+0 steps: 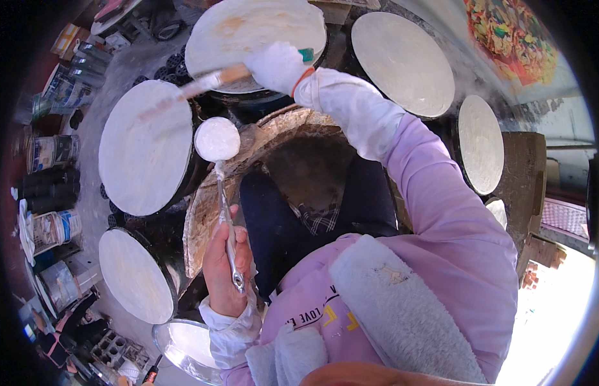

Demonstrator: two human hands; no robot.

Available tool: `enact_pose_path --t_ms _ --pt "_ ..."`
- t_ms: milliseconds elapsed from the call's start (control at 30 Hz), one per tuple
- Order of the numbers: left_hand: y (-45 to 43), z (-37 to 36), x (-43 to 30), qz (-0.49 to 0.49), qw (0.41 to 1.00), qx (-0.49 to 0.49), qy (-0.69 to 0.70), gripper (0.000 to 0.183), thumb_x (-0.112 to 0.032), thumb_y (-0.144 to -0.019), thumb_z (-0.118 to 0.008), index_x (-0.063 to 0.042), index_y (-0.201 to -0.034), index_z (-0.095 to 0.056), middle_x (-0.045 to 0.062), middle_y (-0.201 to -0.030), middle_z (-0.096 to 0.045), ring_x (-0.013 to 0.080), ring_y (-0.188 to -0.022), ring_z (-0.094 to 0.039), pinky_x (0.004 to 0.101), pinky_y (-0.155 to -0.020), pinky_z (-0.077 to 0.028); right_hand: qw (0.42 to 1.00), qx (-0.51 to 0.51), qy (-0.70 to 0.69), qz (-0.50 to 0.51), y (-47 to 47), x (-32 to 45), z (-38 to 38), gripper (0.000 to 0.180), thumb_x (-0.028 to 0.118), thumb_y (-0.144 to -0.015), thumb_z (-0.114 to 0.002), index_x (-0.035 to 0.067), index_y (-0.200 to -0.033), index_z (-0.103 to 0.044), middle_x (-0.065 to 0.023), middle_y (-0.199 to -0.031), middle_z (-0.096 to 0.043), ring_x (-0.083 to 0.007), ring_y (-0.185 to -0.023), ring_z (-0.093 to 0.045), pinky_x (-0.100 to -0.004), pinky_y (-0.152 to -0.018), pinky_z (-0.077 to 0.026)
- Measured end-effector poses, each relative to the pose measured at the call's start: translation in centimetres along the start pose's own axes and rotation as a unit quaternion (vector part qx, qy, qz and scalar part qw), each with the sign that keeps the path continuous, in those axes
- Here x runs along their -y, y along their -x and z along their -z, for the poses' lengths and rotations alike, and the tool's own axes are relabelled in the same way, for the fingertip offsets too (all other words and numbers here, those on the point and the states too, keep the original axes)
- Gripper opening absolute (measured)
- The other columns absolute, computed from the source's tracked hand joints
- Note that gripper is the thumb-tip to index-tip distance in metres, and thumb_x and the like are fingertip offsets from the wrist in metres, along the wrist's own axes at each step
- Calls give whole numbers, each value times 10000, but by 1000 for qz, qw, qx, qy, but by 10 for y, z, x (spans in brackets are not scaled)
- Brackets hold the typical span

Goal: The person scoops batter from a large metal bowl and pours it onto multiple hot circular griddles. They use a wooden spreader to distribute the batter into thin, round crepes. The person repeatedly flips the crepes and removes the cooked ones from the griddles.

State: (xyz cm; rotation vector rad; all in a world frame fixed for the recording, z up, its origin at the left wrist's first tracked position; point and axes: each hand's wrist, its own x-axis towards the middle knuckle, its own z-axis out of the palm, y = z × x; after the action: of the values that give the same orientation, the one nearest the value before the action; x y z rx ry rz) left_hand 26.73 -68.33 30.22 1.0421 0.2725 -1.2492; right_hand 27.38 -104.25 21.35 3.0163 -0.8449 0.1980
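My left hand, bare, grips the metal handle of a ladle. White batter coats the ladle's bowl, which hangs beside the left round griddle. In my right hand, covered by a white glove, is a wooden-handled spreader with a green end. Its pale blade is blurred and reaches over the left griddle, where a thin white sheet of batter covers the surface; contact cannot be told. Under my right hand lies the far griddle, its white sheet browned in patches.
More coated griddles curve around me: far right, right and lower left. A metal basin of white batter stands lower left. Honeycomb coal briquettes sit behind the griddles; buckets line the left side. A crusted curved rim borders my legs.
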Motion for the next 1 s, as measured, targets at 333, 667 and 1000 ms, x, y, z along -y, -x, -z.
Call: enact_pose_path --t_ms 333,667,1000 --pt "-17 -45 4 44 990 100 -91 333 -225 -1067 -397 -53 -1328 -513 32 -806 -598 66 -406 -420 181 -363 -340 785 -434 -317 -310 147 -184 130 179 207 -931 -633 51 -880 -706 10 -681 -638 -138 -594 -569 -327 -552 -451" --pt "-19 -126 77 72 938 241 -239 451 -107 -1045 -436 85 -1443 -345 36 -911 -497 36 -548 -366 169 -462 -346 534 -541 -224 -610 690 -176 185 182 215 -918 -653 49 -898 -727 22 -651 -619 -89 -589 -543 -302 -540 -437" --pt "-41 -199 139 292 862 382 -159 547 -5 -1042 -416 71 -1509 -143 91 -934 -483 62 -528 -411 191 -455 -407 72 -658 -99 -743 1107 122 50 287 333 -960 -610 80 -825 -617 0 -647 -522 -171 -494 -477 -330 -459 -372"
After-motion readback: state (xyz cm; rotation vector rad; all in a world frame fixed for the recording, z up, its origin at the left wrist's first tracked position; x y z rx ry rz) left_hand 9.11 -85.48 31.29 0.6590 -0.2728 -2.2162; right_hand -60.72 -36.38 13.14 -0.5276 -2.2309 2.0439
